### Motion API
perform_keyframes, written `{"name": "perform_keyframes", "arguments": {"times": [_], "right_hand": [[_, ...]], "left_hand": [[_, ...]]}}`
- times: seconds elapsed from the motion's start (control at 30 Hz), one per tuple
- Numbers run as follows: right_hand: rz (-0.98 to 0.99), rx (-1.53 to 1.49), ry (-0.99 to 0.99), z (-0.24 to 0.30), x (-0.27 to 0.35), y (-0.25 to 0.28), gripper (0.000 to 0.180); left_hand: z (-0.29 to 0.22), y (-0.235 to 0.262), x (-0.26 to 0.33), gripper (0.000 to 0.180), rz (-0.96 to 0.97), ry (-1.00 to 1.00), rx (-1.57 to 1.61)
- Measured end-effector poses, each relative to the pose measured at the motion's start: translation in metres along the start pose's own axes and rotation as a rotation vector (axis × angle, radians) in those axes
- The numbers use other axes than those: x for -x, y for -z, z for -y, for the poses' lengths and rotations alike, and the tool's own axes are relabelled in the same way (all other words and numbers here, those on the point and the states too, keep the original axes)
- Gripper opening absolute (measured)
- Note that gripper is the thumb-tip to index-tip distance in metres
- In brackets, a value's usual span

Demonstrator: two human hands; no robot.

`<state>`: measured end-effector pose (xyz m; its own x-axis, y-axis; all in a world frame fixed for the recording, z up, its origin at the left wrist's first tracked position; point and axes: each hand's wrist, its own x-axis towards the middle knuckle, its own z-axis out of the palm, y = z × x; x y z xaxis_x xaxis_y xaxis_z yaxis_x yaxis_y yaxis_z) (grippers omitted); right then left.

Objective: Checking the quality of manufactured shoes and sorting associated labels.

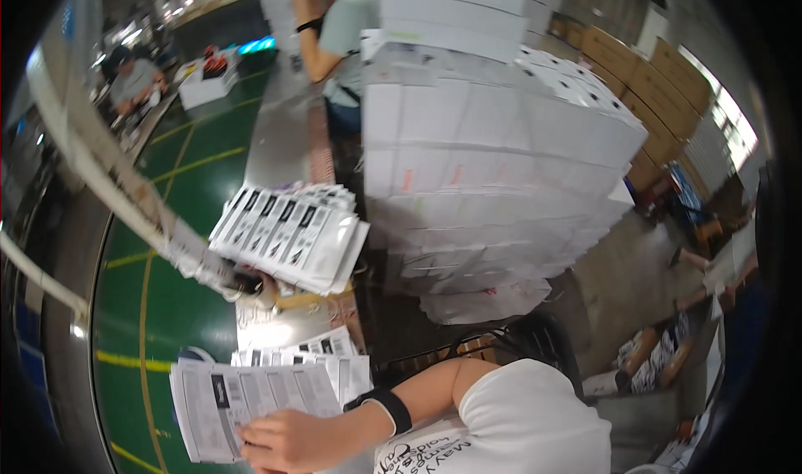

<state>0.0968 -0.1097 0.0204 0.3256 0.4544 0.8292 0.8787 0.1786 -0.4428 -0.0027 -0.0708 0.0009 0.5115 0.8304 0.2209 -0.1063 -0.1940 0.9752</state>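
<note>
A right hand (288, 441) lies flat on the near leaflets (242, 399) at bottom left, fingers gripping nothing; its arm wears a black wristband (391, 407). The left hand is hidden. Tall paper stacks (493, 182) stand far right.

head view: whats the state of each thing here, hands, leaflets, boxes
hand: resting flat on the lower leaflets, holding nothing clearly
lower leaflets: fanned out, overlapping, lying on the table
upper leaflets: fanned stack, raised above the table, tilted
flat white boxes: folded flat, piled high, stack leaning
brown cartons: closed, stacked by the wall
</note>
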Motion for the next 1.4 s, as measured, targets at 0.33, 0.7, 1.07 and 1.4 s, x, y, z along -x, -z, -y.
{"name": "perform_keyframes", "arguments": {"times": [0.33, 0.7, 1.07, 1.4], "right_hand": [[0.144, -0.081, -0.049, -0.019, 0.000, 0.008, 0.025], [0.263, -0.155, -0.154, 0.002, -0.018, 0.019, 0.029], [0.281, -0.172, -0.063, 0.010, -0.029, 0.002, 0.022], [0.284, -0.744, -0.875, -0.018, -0.028, 0.003, 0.010]], "left_hand": [[-0.008, 0.011, -0.024, 0.043, 0.379, -0.088, -0.181], [-0.019, 0.031, -0.007, 0.018, 0.210, 0.193, 0.098], [-0.026, 0.054, -0.006, 0.014, 0.331, 0.272, 0.145], [-0.015, 0.073, -0.002, 0.017, 0.027, 0.369, 0.158]]}}
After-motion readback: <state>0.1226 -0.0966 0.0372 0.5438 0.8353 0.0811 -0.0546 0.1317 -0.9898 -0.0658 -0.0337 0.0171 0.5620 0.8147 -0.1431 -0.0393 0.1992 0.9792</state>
